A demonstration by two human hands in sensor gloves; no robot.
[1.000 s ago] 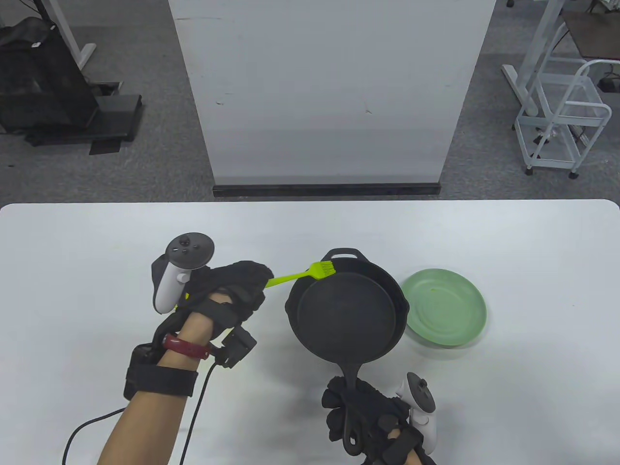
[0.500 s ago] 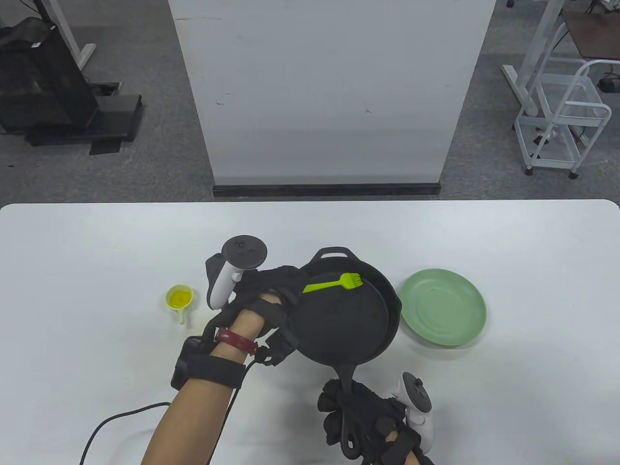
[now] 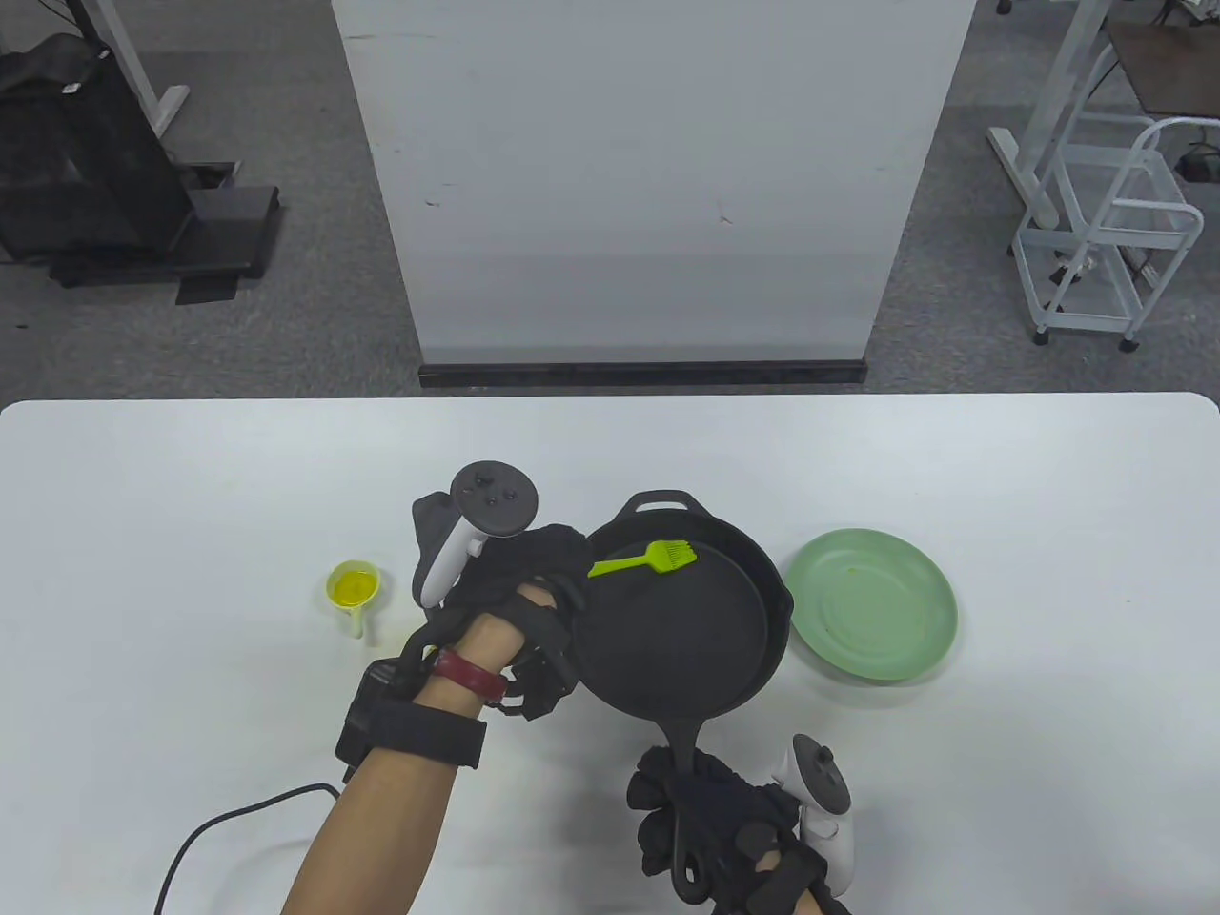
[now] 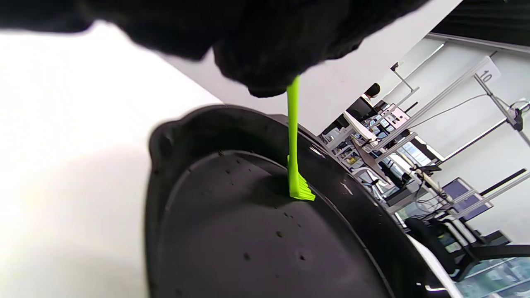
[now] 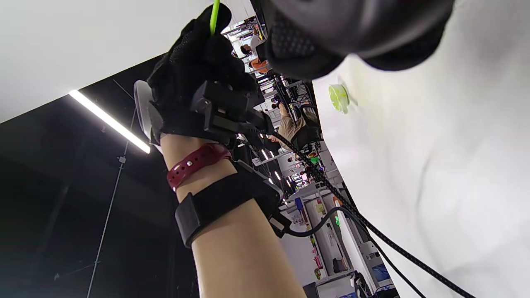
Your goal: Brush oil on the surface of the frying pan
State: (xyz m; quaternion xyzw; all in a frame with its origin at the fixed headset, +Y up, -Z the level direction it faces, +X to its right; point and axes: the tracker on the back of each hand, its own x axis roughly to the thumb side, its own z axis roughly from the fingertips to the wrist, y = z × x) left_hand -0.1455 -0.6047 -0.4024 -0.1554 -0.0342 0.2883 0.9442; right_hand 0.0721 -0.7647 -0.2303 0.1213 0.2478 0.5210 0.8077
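Observation:
A black cast-iron frying pan [image 3: 681, 634] sits at the table's middle, handle toward me. My right hand [image 3: 710, 829] grips the pan handle [image 3: 686, 762] at the bottom edge. My left hand [image 3: 519, 572] holds a lime-green silicone brush [image 3: 643, 560] by its handle, just left of the pan. The brush head [image 3: 672, 555] lies on the pan's far inner surface; in the left wrist view the bristles [image 4: 301, 191] touch the pan [image 4: 248, 231] near its far rim. A small yellow cup of oil [image 3: 353, 586] stands left of my left hand.
A pale green plate [image 3: 875, 605] lies just right of the pan. A black cable [image 3: 219, 839] runs from my left forearm across the table's near left. A white panel stands beyond the table's far edge.
My left hand moved right from over the oil cup to the pan's left rim, bringing the brush head onto the pan's inner surface, then drew it slightly back left. The right hand kept holding the handle.

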